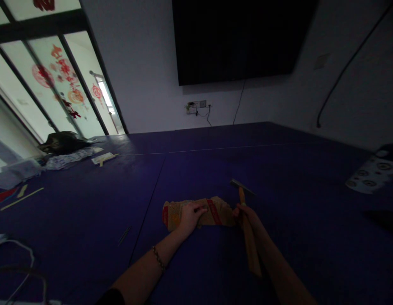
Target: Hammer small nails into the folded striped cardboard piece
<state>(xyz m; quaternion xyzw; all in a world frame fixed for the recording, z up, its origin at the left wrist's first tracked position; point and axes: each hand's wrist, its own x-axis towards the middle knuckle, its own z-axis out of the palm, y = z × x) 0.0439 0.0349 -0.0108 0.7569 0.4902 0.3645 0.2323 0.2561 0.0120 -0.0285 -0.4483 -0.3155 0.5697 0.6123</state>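
A torn, flat piece of brown cardboard [176, 212] with red bands lies on the dark blue tabletop in front of me. My left hand [190, 217] rests on its middle, fingers bent and closed together. Something small and dark shows by the thumb and forefinger, too dim to name. At the cardboard's right end, my right hand [247, 215] is wrapped round the wooden handle of a hammer [251, 250]. The hammer's narrow metal head points away from me, above the hand, and the wider handle end reaches back toward me.
Left of the cardboard lies a thin metal rod-like thing [124, 235]. A black bag [65, 142], papers and a white tray-like thing [103, 158] sit at the far left. White cables [23, 245] loop at the near left. Patterned cloth [371, 173] lies at right; a television [241, 42] hangs ahead.
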